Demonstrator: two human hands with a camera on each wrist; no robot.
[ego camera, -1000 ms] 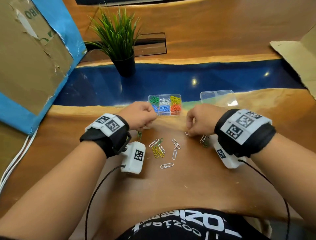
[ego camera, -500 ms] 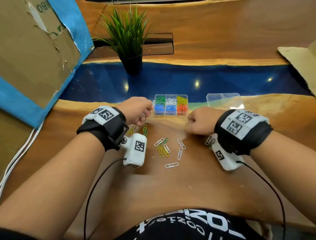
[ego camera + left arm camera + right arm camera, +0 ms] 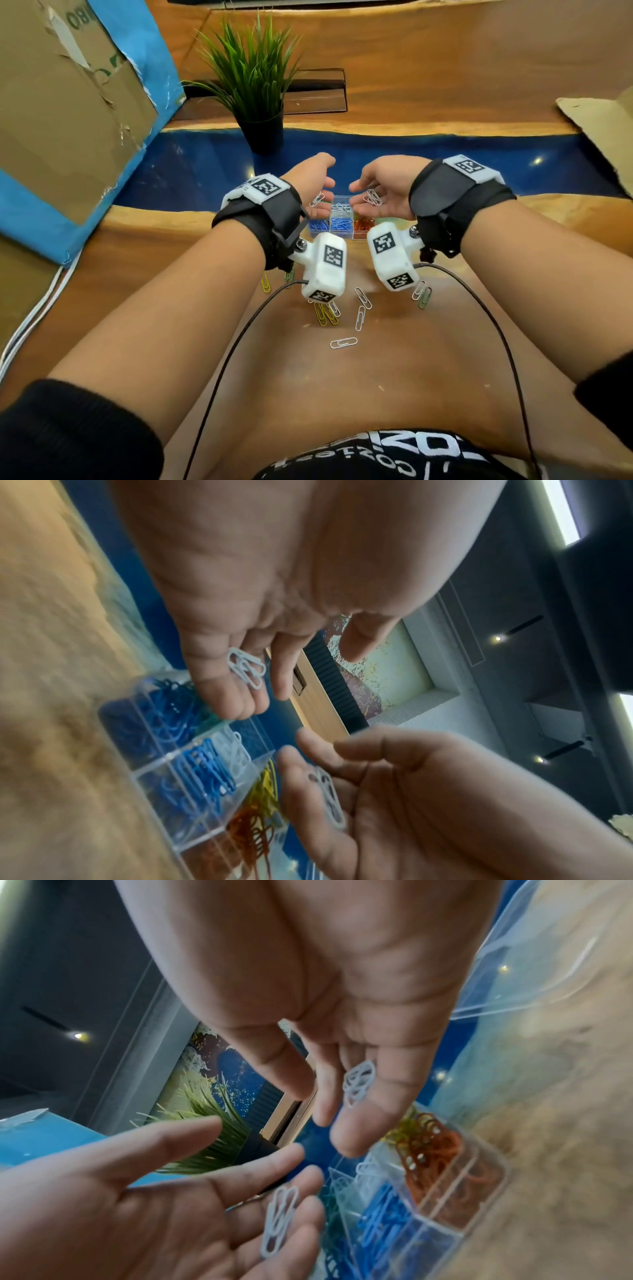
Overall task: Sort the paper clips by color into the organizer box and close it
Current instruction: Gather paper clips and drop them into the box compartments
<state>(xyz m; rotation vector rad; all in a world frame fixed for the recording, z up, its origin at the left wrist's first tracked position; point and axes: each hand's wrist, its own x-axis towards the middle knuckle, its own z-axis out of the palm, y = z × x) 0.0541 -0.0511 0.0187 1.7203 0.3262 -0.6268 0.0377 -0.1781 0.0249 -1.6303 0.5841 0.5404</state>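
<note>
Both hands hover, palms facing each other, over the clear organizer box (image 3: pixel 340 224), which holds blue, white, orange, yellow and green clips in separate cells. My left hand (image 3: pixel 323 185) is open, and white paper clips (image 3: pixel 246 666) lie on its straight fingers. My right hand (image 3: pixel 368 186) is open too, with more white clips (image 3: pixel 359 1085) resting on its fingers above the white cell (image 3: pixel 368 1171). Loose clips stay on the wooden table: white ones (image 3: pixel 343 342), yellow ones (image 3: pixel 323 315) and a green one (image 3: pixel 424 298). The wrists hide much of the box in the head view.
The clear lid (image 3: pixel 531 969) lies right of the box. A potted plant (image 3: pixel 253 89) stands behind on the blue strip. A cardboard box (image 3: pixel 68 102) leans at the left, and cardboard (image 3: pixel 599 130) lies at the far right. Camera cables trail across the table.
Both hands rose from the table and moved forward over the box. They turned palm-in and uncurled, so the white clips they picked up now lie on open fingers.
</note>
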